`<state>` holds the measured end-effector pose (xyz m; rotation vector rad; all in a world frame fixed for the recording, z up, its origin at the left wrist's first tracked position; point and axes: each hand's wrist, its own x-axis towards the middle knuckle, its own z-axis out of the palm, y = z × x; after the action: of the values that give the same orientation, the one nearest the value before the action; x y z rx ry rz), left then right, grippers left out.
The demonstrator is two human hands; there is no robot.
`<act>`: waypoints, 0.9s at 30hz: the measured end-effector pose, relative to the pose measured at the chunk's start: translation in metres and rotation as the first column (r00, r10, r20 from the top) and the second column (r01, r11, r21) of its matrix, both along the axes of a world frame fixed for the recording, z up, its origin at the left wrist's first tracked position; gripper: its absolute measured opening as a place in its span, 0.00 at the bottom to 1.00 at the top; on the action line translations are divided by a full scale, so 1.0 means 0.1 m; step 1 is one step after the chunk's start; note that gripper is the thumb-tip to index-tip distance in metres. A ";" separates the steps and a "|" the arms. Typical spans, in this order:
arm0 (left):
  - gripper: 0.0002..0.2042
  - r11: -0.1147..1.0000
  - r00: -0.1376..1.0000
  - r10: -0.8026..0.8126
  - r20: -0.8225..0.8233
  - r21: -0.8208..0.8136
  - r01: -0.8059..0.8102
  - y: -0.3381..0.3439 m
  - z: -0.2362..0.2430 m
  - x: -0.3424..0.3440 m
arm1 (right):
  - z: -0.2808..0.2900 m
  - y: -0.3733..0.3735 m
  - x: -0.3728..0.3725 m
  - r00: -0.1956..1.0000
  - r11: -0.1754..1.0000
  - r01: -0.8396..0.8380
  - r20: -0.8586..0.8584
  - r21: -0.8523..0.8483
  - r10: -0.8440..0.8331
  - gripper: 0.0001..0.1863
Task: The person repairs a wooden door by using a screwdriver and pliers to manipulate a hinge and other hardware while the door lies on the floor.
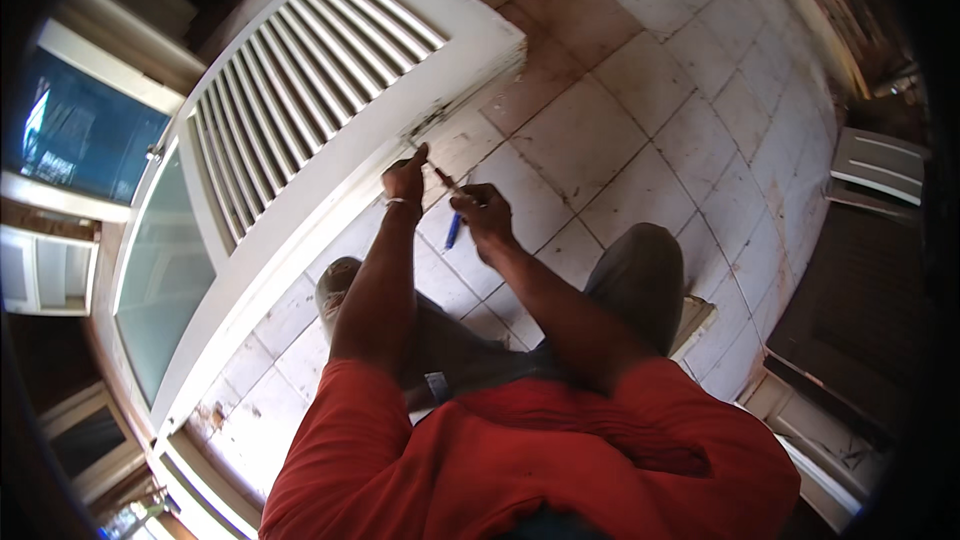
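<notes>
Left of the white door (370,135), a blue window pane (90,130) sits in a pale frame. The door itself carries a frosted glass panel (165,280) and, beyond it, a row of slats (310,90); its narrow side faces the person. Just beside that side is the left hand (404,182), a band at its wrist, its fingers curled; whether they grip anything, I cannot tell. Right of it, near the same side of the door, the right hand (484,215) has its fingers closed around a slim tool (453,231) with a blue end, its other end pointing toward the left hand and the door. Dirty white tiles (590,130) spread right of the door. Farther right, well apart from the door, are a pale slatted piece (878,165) and a large dark object (850,290).
</notes>
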<state>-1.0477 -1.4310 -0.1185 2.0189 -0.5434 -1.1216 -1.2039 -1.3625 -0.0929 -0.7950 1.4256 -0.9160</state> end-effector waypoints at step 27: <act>0.09 0.830 0.773 0.497 -0.394 -0.045 -0.556 -0.30 0.32 -0.04 | 0.17 -0.25 -0.12 0.994 0.987 -0.095 -0.064 -0.131 0.087 0.23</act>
<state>-1.0521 -1.4606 -0.0868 1.6103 0.1339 -1.0202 -1.2155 -1.3872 -0.0755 -0.9860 1.3765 -0.9319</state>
